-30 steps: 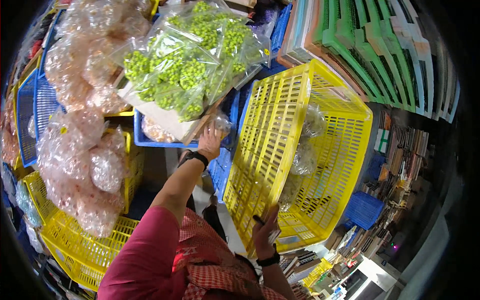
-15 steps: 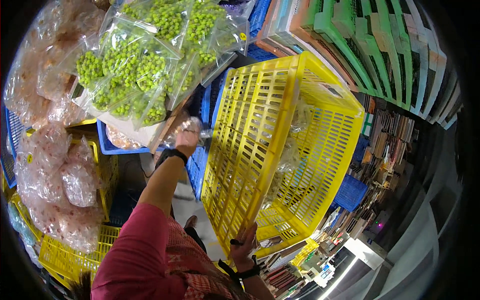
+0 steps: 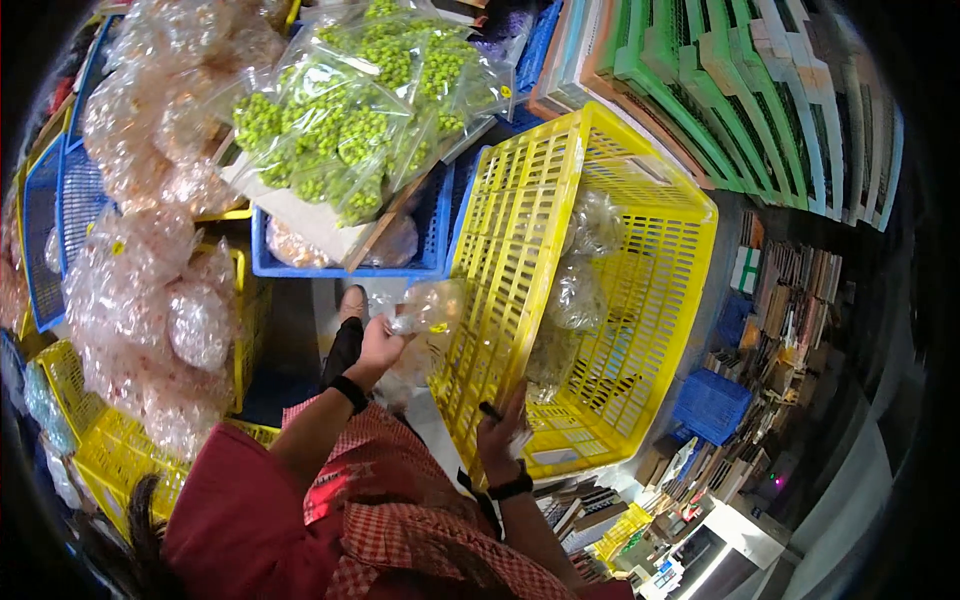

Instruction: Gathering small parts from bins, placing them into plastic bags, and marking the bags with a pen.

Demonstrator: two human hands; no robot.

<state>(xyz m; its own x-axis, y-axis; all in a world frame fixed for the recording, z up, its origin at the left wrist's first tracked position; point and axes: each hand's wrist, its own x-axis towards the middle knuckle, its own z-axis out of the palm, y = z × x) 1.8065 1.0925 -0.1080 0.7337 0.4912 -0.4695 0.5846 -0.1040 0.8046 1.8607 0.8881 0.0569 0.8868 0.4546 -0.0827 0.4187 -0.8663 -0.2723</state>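
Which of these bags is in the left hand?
The clear bag outside the big yellow basket, beside its wall; only this one is in the left hand.

green-filled bags (image 3: 350, 140) lie on a pale board (image 3: 318, 233). a yellow crate (image 3: 546, 290) holds clear bags (image 3: 578, 295) near its left rim.

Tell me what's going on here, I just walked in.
Someone's left hand holds a clear bag beside the yellow crate. Their right hand is at the crate's near end; its exact grip is unclear. More bags lie inside. Green-filled bags rest on a board over a blue crate.
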